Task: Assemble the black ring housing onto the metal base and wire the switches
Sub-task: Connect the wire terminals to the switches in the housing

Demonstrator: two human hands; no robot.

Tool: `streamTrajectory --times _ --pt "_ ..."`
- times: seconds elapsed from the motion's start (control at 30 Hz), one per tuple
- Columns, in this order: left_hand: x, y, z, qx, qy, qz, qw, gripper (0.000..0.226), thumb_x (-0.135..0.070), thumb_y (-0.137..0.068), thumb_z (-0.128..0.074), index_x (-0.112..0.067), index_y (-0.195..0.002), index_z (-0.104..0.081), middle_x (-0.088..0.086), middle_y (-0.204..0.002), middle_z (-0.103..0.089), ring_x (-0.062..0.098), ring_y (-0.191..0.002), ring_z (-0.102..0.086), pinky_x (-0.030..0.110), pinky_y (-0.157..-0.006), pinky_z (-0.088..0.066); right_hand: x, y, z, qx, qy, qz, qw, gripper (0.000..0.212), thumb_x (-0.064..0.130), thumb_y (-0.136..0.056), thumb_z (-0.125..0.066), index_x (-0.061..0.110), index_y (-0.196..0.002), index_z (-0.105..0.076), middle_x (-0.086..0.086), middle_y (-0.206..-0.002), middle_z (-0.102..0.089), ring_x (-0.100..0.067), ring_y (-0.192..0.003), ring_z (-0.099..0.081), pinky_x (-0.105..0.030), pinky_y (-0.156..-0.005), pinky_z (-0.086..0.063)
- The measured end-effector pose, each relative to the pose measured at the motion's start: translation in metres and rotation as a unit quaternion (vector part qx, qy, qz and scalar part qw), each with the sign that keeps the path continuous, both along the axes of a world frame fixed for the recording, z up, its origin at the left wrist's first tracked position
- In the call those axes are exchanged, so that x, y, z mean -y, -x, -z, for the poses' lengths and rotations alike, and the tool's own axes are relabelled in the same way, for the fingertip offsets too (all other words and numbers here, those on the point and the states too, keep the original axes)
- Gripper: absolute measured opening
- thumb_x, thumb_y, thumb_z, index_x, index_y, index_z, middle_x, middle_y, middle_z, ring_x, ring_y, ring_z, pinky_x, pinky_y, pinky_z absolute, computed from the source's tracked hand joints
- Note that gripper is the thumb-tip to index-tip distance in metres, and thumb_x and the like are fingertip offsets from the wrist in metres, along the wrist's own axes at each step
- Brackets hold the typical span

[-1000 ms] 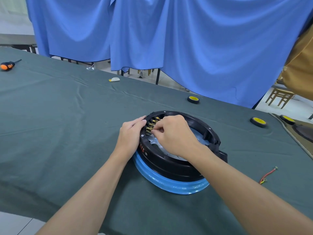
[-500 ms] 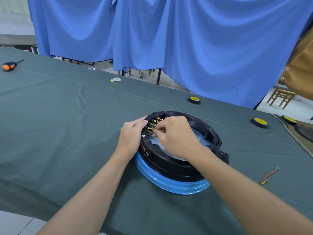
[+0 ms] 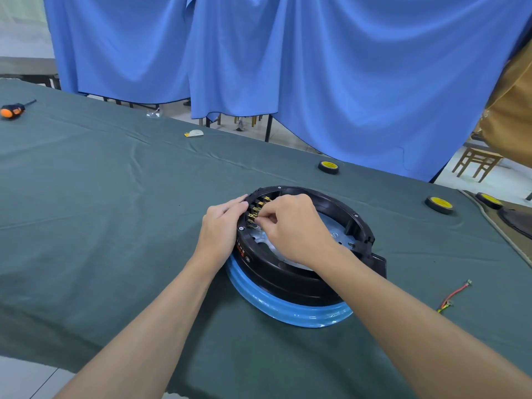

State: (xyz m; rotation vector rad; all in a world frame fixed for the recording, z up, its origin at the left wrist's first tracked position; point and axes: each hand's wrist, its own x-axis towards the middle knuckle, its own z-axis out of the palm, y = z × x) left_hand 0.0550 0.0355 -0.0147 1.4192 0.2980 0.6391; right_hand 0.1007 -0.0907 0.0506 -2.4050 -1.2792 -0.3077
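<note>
Near the middle of the green-covered table (image 3: 115, 214): the black ring housing (image 3: 288, 273), seated on the metal base (image 3: 290, 311), with the blue-filmed rim of that base visible below the ring on the near side. Inside the ring, on its far-left wall, a row of switches (image 3: 254, 213) with brass terminals pointing inward.

Right hand (image 3: 293, 226) reaching over the ring from the near side, fingers curled, thumb and forefinger pinched together on one of the lower brass terminals. Impossible to tell whether a wire is between the fingertips. Left hand (image 3: 221, 226) just beside it on the outside of the ring, fingers straight and pressed flat against the outer wall behind the switches. Both hands close together, separated only by the wall of the ring.

Further out on the cloth, to the right and well apart from the base, a short red wire (image 3: 455, 293). Beyond the ring, along the far edge, three black tape rolls with yellow cores (image 3: 328, 167) (image 3: 439, 205) (image 3: 489, 199). Far to the left, an orange-handled screwdriver (image 3: 13, 110). Behind the table, a blue curtain (image 3: 316, 67), and at the right a wooden stool (image 3: 478, 162).
</note>
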Motion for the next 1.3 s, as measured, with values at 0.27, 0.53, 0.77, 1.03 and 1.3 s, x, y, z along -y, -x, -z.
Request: streamTrajectory --times 0.27,0.53,0.77,1.03,1.3 --pt "0.0 0.001 -0.001 0.005 -0.009 0.011 1.0 0.031 -0.031 -0.082 -0.052 -0.031 -0.098 -0.079 0.003 -0.101 -0.077 0.031 -0.109 -0.067 0.056 -0.103 -0.045 -0.006 0.0 0.0 0.01 0.022 0.015 1.0 0.024 0.019 -0.091 -0.053 0.01 -0.071 -0.062 -0.005 -0.065 -0.056 -0.027 -0.069 -0.05 -0.035 -0.065 -0.047" --pt "0.0 0.001 0.0 -0.001 -0.008 0.004 1.0 0.032 -0.031 -0.082 -0.053 -0.029 -0.099 -0.079 -0.003 -0.103 -0.076 0.022 -0.109 -0.068 0.05 -0.106 -0.044 0.004 0.0 0.002 -0.021 0.004 0.02 1.0 0.028 0.026 -0.095 -0.053 0.009 -0.078 -0.069 -0.005 -0.067 -0.062 -0.028 -0.071 -0.052 -0.038 -0.074 -0.049" --pt "0.001 0.001 -0.001 -0.005 -0.009 0.005 1.0 0.032 -0.031 -0.082 -0.052 -0.03 -0.099 -0.079 -0.001 -0.102 -0.077 0.025 -0.109 -0.067 0.052 -0.105 -0.045 0.001 -0.001 0.005 -0.025 0.019 0.024 0.999 0.027 0.027 -0.095 -0.052 0.013 -0.079 -0.068 -0.002 -0.067 -0.058 -0.027 -0.071 -0.046 -0.038 -0.077 -0.05" --pt "0.001 0.002 -0.003 -0.013 -0.008 0.002 1.0 0.035 -0.031 -0.081 -0.052 -0.024 -0.104 -0.078 0.001 -0.102 -0.076 0.027 -0.108 -0.067 0.052 -0.104 -0.045 -0.001 -0.002 0.005 -0.026 0.023 0.023 0.999 0.026 0.027 -0.095 -0.052 0.014 -0.077 -0.066 -0.005 -0.07 -0.061 -0.028 -0.072 -0.05 -0.038 -0.076 -0.05" --pt "0.0 0.001 -0.002 -0.019 -0.003 0.005 1.0 0.04 -0.033 -0.08 -0.052 -0.021 -0.11 -0.076 -0.001 -0.109 -0.075 0.024 -0.113 -0.065 0.05 -0.107 -0.043 -0.006 0.0 0.003 0.005 0.045 0.029 0.999 0.025 0.027 -0.094 -0.051 0.015 -0.075 -0.062 -0.007 -0.076 -0.062 -0.033 -0.078 -0.056 -0.039 -0.072 -0.051"
